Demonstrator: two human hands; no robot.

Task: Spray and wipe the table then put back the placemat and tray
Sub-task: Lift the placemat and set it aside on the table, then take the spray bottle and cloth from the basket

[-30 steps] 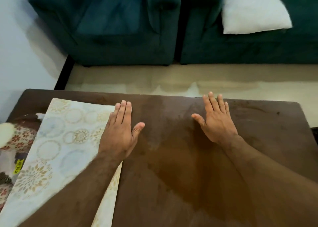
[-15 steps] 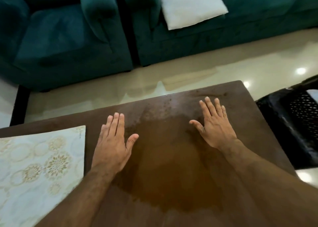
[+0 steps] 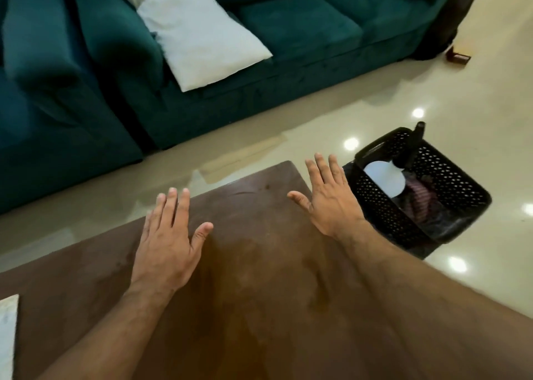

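Nearest, at the lower left edge, a pale sliver of placemat (image 3: 7,333) lying on the brown table (image 3: 259,307), mostly cut off by the frame; no tray to be made out. Across the middle of the tabletop a darker, glossier patch. Two bare forearms reaching forward over the wood, well apart from each other. Left hand (image 3: 165,244) palm down, fingers released and stretched flat, close together, thumb splayed to the side, grasping nothing; whether pressed to the surface or just above it cannot be told. Right hand (image 3: 331,198) likewise palm down and spread, fingers slack and empty, lying over the far right corner of the table with the fingertips reaching past the edge. Just beyond that corner, on the glossy cream floor (image 3: 461,97), a black perforated basket (image 3: 450,178) standing tilted in the view, with a white rounded object (image 3: 385,182) inside, some striped cloth beside it, and a dark nozzle-like top (image 3: 418,133) poking up at the far rim. Bright ceiling-light spots reflected around it on the tiles. Farther back, a teal sofa (image 3: 288,33) along the floor, a white pillow (image 3: 199,31) leaning on its seat, a matching teal armchair (image 3: 43,77) to the left. At the far right, by the sofa's end, a small dark box (image 3: 459,57) on the floor.
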